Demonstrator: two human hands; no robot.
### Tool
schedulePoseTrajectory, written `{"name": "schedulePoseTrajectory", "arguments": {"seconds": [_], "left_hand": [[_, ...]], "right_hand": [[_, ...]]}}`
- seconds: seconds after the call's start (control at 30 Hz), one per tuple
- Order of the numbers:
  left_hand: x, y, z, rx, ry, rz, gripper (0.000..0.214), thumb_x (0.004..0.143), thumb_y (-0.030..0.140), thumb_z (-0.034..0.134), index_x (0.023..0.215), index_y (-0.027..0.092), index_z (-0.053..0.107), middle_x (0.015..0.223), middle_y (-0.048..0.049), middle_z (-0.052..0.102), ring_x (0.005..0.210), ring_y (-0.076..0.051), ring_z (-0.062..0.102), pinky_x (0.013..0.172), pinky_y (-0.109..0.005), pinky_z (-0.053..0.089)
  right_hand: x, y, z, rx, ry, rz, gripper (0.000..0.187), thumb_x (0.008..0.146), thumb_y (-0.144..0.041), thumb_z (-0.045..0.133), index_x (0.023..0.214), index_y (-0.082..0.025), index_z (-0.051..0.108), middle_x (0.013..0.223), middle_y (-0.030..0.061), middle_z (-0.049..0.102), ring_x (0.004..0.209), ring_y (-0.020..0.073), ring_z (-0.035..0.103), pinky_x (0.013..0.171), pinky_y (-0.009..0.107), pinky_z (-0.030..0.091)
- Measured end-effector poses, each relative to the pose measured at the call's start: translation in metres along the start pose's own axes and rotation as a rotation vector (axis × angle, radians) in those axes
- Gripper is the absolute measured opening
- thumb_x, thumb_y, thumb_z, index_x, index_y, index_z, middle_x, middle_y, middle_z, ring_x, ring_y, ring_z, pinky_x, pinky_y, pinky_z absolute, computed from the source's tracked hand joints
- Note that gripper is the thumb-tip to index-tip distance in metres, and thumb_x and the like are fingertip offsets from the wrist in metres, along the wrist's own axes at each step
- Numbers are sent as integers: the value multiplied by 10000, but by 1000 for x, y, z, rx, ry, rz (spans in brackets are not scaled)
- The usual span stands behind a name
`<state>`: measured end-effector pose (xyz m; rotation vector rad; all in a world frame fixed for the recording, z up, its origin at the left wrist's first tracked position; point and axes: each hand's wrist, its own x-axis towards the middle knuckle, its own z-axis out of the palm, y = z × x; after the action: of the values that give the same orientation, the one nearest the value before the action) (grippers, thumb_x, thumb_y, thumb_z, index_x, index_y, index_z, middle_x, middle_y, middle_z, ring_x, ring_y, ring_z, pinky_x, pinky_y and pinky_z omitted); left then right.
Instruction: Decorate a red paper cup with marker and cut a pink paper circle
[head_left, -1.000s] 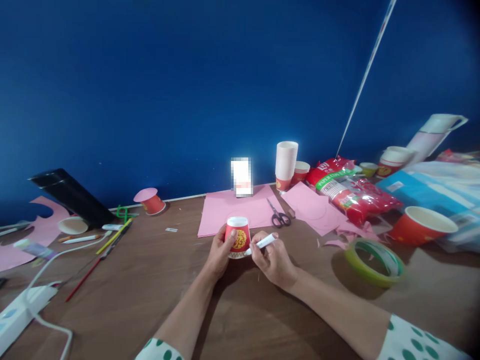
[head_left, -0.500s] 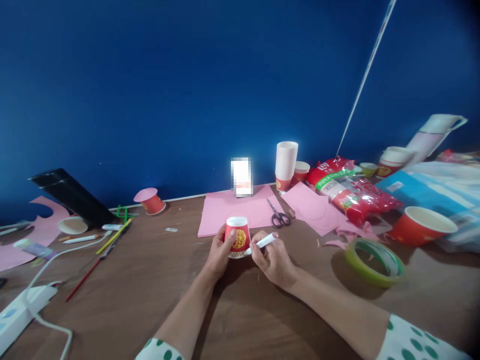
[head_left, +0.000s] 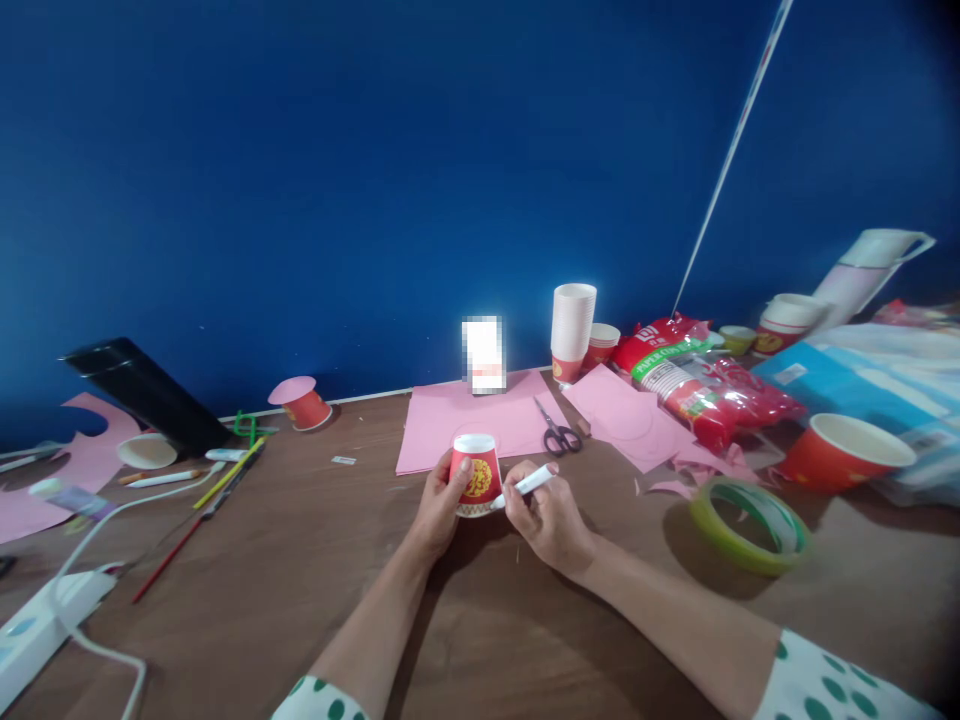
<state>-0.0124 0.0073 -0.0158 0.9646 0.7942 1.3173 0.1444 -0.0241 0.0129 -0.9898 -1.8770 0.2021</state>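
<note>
In my left hand [head_left: 441,505] is a red paper cup [head_left: 478,478] with a gold emblem, turned upside down so its white base faces up. A dark zigzag pattern runs along its lower rim. My right hand [head_left: 551,520] grips a white marker [head_left: 534,480], whose tip is at or very near the rim's right side. Behind the cup lies pink paper [head_left: 442,420], with dark-handled scissors [head_left: 561,437] on its right edge.
Stacked paper cups [head_left: 574,330], a red cup packet [head_left: 697,380], a roll of tape [head_left: 750,525] and a red cup [head_left: 844,455] stand to the right. Leftward are a pink-topped cup [head_left: 304,405], brushes [head_left: 202,520], a black cylinder [head_left: 146,395] and a power strip [head_left: 52,630].
The marker and my right hand have shifted very slightly to the right along the cup's rim. My left hand and the cup look nearly still.
</note>
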Motion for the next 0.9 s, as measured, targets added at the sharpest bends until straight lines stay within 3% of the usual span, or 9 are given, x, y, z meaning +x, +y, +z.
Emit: {"name": "schedulePoseTrajectory", "arguments": {"seconds": [0.37, 0.9], "left_hand": [[1, -1, -2, 9, -5, -10, 391, 761, 390, 663, 1073, 162, 602, 907, -62, 690, 789, -179, 647, 751, -292, 491], [-1, 3, 2, -13, 9, -29, 402, 738, 399, 683, 1050, 157, 609, 882, -58, 694, 768, -179, 648, 740, -289, 486]], "right_hand": [[1, 0, -3, -15, 24, 16, 169, 889, -202, 420, 737, -198, 494, 585, 2, 544, 555, 154, 514, 608, 267, 402], [2, -3, -4, -24, 17, 24, 175, 890, -197, 424, 736, -201, 505, 606, 12, 567, 603, 166, 542, 648, 275, 415]]}}
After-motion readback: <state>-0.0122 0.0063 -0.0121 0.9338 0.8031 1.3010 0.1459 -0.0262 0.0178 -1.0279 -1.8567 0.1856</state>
